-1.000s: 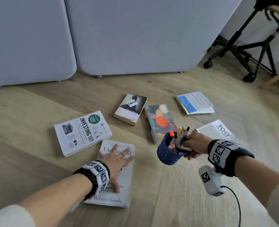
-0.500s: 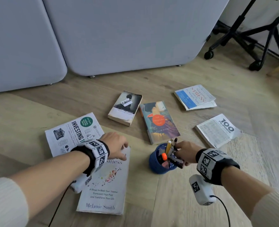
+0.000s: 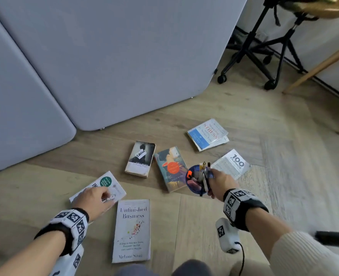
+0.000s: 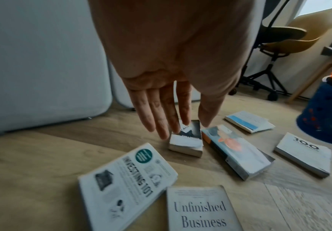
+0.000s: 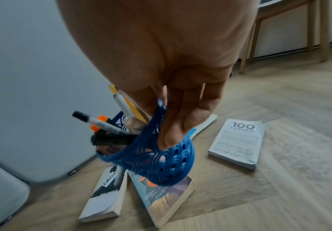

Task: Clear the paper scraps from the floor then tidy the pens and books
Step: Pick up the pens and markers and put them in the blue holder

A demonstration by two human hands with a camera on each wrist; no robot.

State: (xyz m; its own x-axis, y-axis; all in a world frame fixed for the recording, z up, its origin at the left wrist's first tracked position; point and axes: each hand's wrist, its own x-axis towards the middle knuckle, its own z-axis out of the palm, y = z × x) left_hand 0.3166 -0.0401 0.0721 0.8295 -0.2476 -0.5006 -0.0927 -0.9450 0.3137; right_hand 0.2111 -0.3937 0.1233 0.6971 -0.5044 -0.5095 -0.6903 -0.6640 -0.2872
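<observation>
At the far left of the floor (image 3: pixel 35 192) lies the "Investing 101" book (image 3: pixel 113 188), and the left hand (image 3: pixel 94 200) hovers over its near end; the wrist view shows its fingers (image 4: pixel 157 112) straight and spread, holding nothing. Just right of it, nearer, lies "Unfinished Business" (image 3: pixel 132 230). Further off sit the dark Emily Brontë paperback (image 3: pixel 140 159) and, touching its right side, the teal Ellis novel (image 3: pixel 171 168). Right again, the right hand (image 3: pixel 221 183) pinches the rim of a blue lattice pen cup (image 5: pixel 161 159), thumb inside and fingers curled outside, carrying it clear of the floor above the teal novel. Pens, an orange-capped highlighter (image 5: pixel 100 121) and a black marker (image 5: pixel 113 139) lean out of it. Beyond lie the "100 Filipinos" book (image 3: pixel 232 164) and the "Stress" book (image 3: pixel 207 134). No paper scraps show anywhere.

The risk, I'd say, is that tilted cup: held by one edge only, it could tip further and spill the pens back across the books.

The head view hides the grip behind the hand; only the right wrist view shows the pinch and the cup's tilt. Only the left wrist view proves the left hand empty.
</observation>
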